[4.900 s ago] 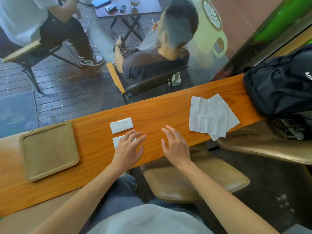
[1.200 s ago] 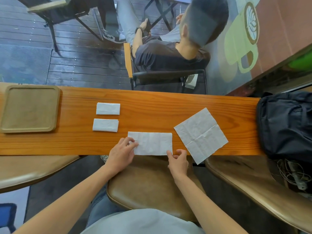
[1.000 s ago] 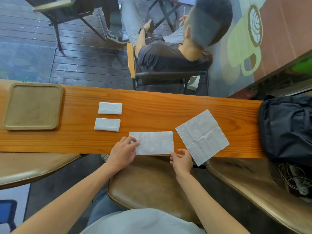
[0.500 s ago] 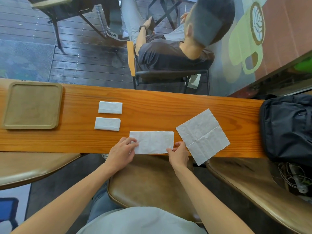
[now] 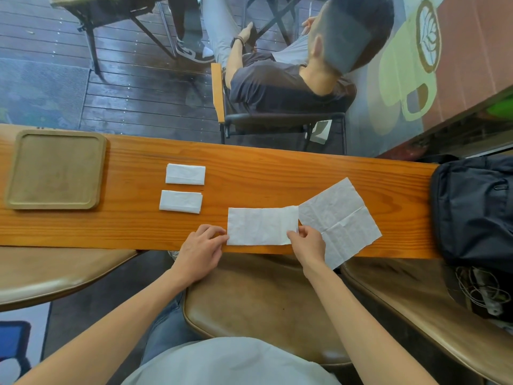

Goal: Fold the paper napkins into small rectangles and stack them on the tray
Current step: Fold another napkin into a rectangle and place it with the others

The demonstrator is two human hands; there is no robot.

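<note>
A half-folded white napkin lies at the near edge of the wooden counter. My left hand pins its left end with the fingertips. My right hand pinches the napkin's near right corner. An unfolded napkin lies just to the right, partly under that corner. Two small folded napkin rectangles, the far one and the near one, sit side by side left of centre. The brown square tray rests at the counter's left end with nothing on it.
A black backpack sits on the counter's right end. Brown padded stools stand below the counter, one under me and one at each side. Beyond the counter a person sits in a chair on dark decking.
The two hands, flat on the counter earlier, have folded a napkin in half. Over the last second my right hand has moved up from the edge and taken hold of the near right corner.
</note>
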